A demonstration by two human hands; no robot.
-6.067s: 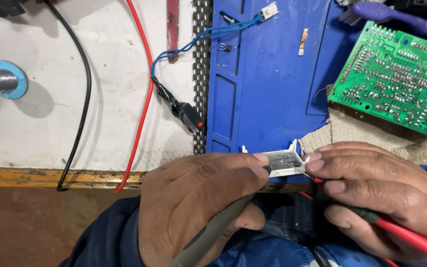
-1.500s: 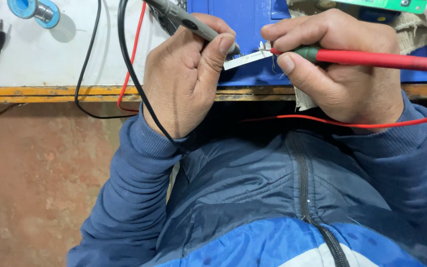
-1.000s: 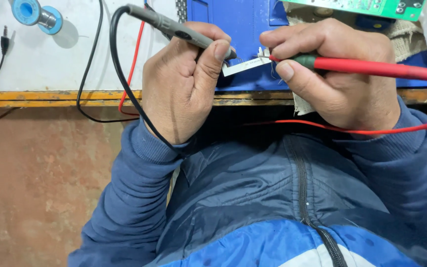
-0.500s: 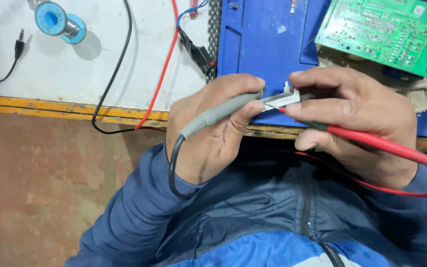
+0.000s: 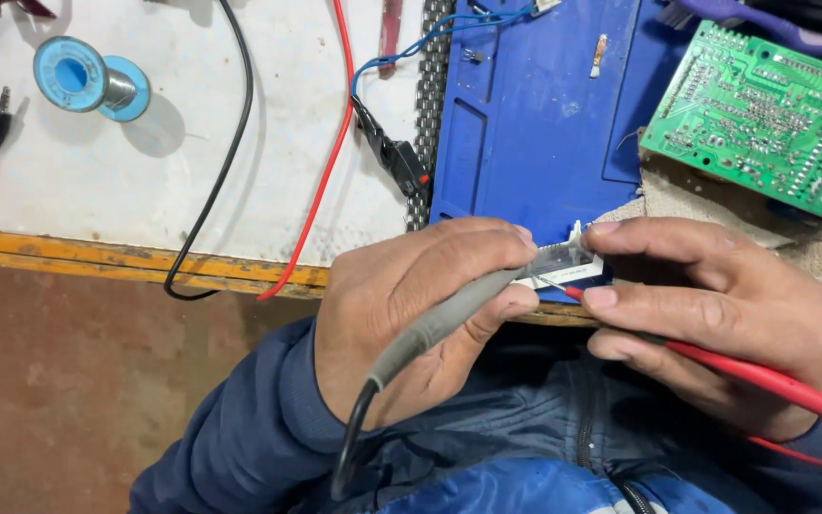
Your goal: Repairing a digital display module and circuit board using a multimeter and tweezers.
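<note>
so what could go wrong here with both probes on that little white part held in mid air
The small white component is pinched between the fingertips of the left hand and right hand, off the bench, so it could slip and drop to the floor.

The grey probe and red probe meet very close together on it; a small wobble might bridge the tips or lose contact.

The red lead hanging over the table edge could snag.

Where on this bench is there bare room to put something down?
Bare white benchtop lies below the blue solder spool, left of the black cable. The blue mat's centre is free. It is crowded around the green circuit board and both hands.
</note>
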